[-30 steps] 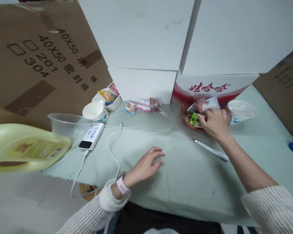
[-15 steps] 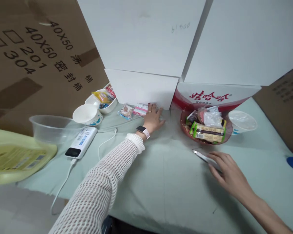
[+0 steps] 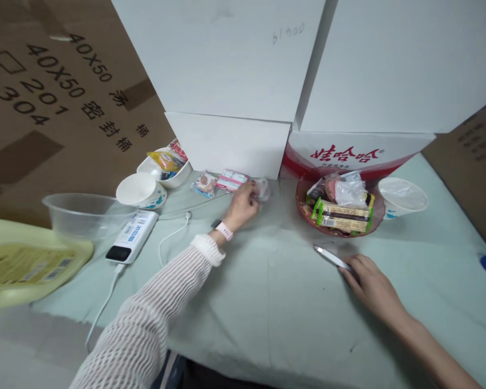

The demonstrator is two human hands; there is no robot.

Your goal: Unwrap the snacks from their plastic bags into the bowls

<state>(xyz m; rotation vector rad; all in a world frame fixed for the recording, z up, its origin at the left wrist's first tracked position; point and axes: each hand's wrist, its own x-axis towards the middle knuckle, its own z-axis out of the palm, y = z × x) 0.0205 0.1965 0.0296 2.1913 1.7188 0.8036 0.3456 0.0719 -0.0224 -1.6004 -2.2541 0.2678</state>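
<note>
My left hand [image 3: 243, 205], wearing a dark watch on a pink strap, is closed on a small crumpled clear plastic packet [image 3: 262, 189], which is blurred. Just left of it lie a pink-and-white packet [image 3: 231, 180] and a small wrapped snack [image 3: 205, 184]. My right hand [image 3: 366, 278] grips a slim white tool with a metal tip [image 3: 331, 257], pointing up and left; its exact kind is unclear. Beyond that tip sits a reddish translucent bowl [image 3: 302, 208] heaped with wrapped snacks, among them a green-edged biscuit pack [image 3: 344, 217].
A white tray of packets [image 3: 182, 177], a paper bowl [image 3: 141, 192], a clear plastic tub [image 3: 76, 216] and a power bank [image 3: 133, 237] with cables stand at left. Another paper bowl [image 3: 403, 197] is right of the snacks. White boxes [image 3: 227, 143] form the back wall.
My left hand has gone from lying spread on the table to closed, lifting the clear packet and shifting slightly left. My right hand still holds the tool in nearly the same place.
</note>
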